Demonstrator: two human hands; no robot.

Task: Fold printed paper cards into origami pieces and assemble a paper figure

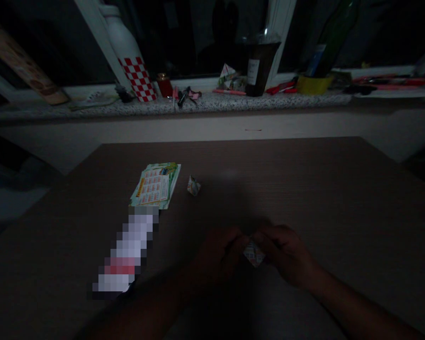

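Your left hand and your right hand meet low in the view, right of centre, both over the dark wood-grain surface. Between them is a small folded paper piece, printed, with its pointed end turned towards you. The grip of each hand is closed on it: your left fingertips pinch its upper left edge, and your right thumb and fingers pinch its upper right side. The dim light hides how the fingers sit behind the paper.

Beyond your left hand, a second piece, a folded paper shape with raised points, rests on the surface. Just left of that lies a stack of printed sheets, green-edged, with rows of orange print on the top one. Towards you from the stack, an oblong object is pixelated, so you cannot tell what it is.

Past the far edge of the surface runs a speckled stone windowsill. On it, from left to right, you have a white bottle with red checks, a small red jar, a dark-filled plastic cup with a white label, and a green bottle behind a yellow ring-shaped item.
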